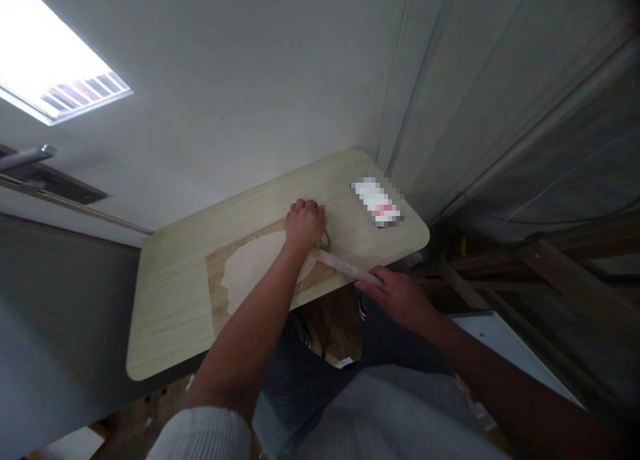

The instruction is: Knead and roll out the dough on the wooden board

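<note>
A thin, pale sheet of dough (255, 267) with an uneven edge lies spread on a brown board (218, 299). My left hand (306, 221) is at the far right edge of the dough, knuckles up and fingers curled down. What is under its fingers is hidden. My right hand (403, 297) grips the near end of a light wooden rolling pin (347, 268). The pin slants over the table's front edge, its far end close to my left wrist. A thin dark loop (327, 240) shows beside that end. My left forearm covers part of the dough.
The board lies on a pale wood-grain table (173, 280) with rounded corners. A phone-like object (376, 201), blurred out, lies at its right end. Behind stands a white door with a metal handle (30, 159). Wooden beams (560, 273) are at the right.
</note>
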A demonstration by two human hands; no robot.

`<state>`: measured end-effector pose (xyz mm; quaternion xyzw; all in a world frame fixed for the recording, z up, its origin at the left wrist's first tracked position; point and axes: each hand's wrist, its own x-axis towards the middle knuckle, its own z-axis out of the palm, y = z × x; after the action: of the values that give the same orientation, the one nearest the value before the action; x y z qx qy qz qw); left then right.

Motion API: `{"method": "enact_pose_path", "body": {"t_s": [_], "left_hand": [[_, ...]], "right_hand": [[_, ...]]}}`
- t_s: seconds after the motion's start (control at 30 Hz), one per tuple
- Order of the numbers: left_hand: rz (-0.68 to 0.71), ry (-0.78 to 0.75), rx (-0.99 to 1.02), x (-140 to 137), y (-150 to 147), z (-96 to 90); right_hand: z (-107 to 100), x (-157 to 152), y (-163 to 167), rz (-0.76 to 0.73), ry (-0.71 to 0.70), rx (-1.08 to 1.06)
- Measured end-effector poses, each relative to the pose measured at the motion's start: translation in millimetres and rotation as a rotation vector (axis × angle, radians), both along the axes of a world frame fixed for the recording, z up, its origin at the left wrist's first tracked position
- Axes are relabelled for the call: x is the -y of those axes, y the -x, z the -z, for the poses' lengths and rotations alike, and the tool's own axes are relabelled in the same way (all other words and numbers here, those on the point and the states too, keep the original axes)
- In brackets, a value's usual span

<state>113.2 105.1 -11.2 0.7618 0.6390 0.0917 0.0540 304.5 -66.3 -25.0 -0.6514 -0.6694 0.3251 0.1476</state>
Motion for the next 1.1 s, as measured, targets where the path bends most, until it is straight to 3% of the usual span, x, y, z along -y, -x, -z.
{"method": "enact_pose_path", "body": {"t_s": [0.23,0.33,0.43,0.53,0.7,0.93,1.1], "left_hand": [[0.150,0.116,0.372,9.9,21.4,-9.3],[0.121,0.039,0.457,20.5,52.6,-18.6],[-0.048,-0.106,0.352,50.4,87.1,-19.4],[-0.179,-0.144,0.152,96.1,107.4,-7.6],[-0.178,-0.125,-0.003,151.6,114.4,14.4],[-0.055,-0.102,0.016,151.2,133.7,15.6],[-0.104,-0.155,0.291,142.8,146.5,17.9]], "right_hand": [[-5.2,0.2,-10.0,-0.037,0.048,-0.107],[-6.4,1.9,-11.5,0.000,0.052,-0.162],[-5.9,3.8,-9.1,0.016,0.043,-0.173],[-3.6,5.7,-4.2,-0.004,0.039,-0.190],[-0.7,6.8,4.4,-0.050,0.056,-0.186],[-5.7,7.3,17.8,-0.118,0.063,-0.141],[-8.7,9.4,28.8,-0.173,0.050,-0.144]]}}
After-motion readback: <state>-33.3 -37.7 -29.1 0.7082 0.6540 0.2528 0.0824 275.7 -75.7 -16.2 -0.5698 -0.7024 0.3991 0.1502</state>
